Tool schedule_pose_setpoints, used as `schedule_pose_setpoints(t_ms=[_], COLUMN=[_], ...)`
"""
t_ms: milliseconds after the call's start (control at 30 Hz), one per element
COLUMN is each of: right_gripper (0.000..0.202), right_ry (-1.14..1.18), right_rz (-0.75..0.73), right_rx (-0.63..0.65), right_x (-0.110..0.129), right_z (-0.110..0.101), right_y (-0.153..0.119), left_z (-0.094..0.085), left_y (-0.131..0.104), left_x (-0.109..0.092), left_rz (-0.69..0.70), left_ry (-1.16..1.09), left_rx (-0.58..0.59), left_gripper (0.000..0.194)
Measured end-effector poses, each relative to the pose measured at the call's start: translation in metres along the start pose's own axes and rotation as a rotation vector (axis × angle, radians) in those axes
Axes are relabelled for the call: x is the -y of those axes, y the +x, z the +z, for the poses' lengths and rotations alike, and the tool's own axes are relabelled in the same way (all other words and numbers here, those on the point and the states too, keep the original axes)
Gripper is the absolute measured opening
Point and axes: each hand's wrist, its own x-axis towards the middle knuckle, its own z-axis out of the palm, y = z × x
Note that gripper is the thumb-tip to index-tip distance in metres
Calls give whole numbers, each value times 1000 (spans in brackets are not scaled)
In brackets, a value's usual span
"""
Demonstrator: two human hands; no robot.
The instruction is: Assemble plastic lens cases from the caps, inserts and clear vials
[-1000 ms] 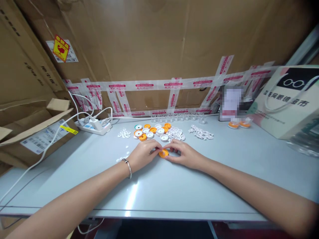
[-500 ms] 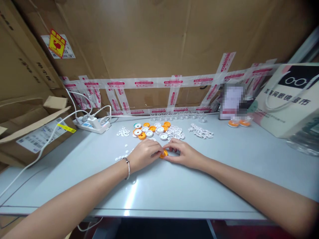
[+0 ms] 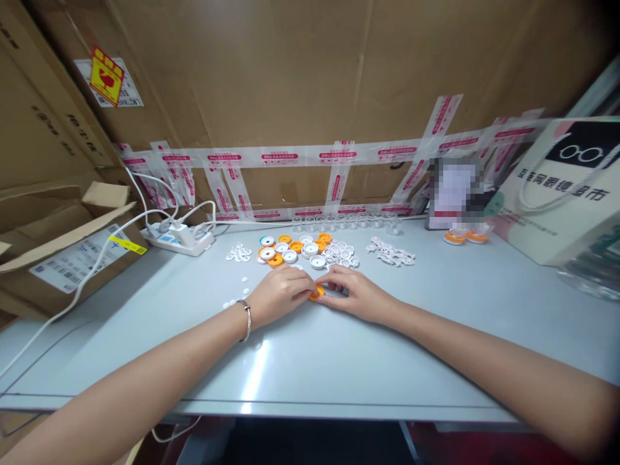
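Observation:
Near the middle of the table, an orange round plastic cap [image 3: 318,293] lies between my two hands. My right hand [image 3: 356,294] grips its edge, thumb at the near side and fingers at the far side. The fingertips of my left hand [image 3: 285,294] are pressed together at the cap's left part; whatever they pinch is hidden. Just beyond sits a group of orange and white round caps [image 3: 289,256]. Beside it lies a heap of small white plastic pieces [image 3: 341,254]. Tiny white discs [image 3: 239,252] are piled at the left, with a few more near my left wrist.
Clear cups [image 3: 345,223] line the back. White strips [image 3: 390,251] lie to their front right. An open cardboard box [image 3: 72,248] and power strip [image 3: 181,242] stand left. At right are wrapped orange pieces [image 3: 465,236], a phone-like screen [image 3: 454,194] and a paper bag [image 3: 547,194].
The view has shifted slightly. My left fingers have moved a little over the orange cap and cover more of its left side. My right hand keeps its grip.

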Motion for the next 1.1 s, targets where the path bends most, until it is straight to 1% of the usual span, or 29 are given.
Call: schedule_pose_setpoints(t_ms=[167,300,367,433,467,533,600,667,767,900,1000,1100], right_gripper=[29,29,29,29,29,28,29,29,27,22,21,21], right_ry=[4,14,15,11,7,1,3,9,-2,-30,0,47], right_rz=[1,7,8,2,-3,-13,-21,-37,-96,-176,-165,-143], right_rx=[1,8,13,13,14,9,3,-5,-24,-49,-86,-95], right_x=[2,1,0,-1,-1,0,0,-1,-2,-4,-4,0], right_z=[0,0,0,-1,-1,-1,-2,-1,1,6,7,5], right_y=[1,0,0,0,0,-1,-1,-1,-1,0,0,-1], left_z=[0,-6,-13,-21,-24,-30,-32,-31,-28,-27,-26,-25], left_y=[-1,-1,-1,0,0,-1,-4,-7,-11,-14,-15,-15], left_x=[2,2,2,1,0,-3,-7,-11,-14,-13,-9,-7], left_rz=[-5,-6,-11,-39,-60,-80,-72,-61,-67,-78,-99,-113], left_ry=[-25,-67,-88,-105,-107,-89,-55,-15,15,-43,-74,-96], left_rx=[24,48,10,-47,-55,6,122,205,257,243,197,167], left_gripper=[18,19,19,19,19,21,23,27,30,31,30,29])
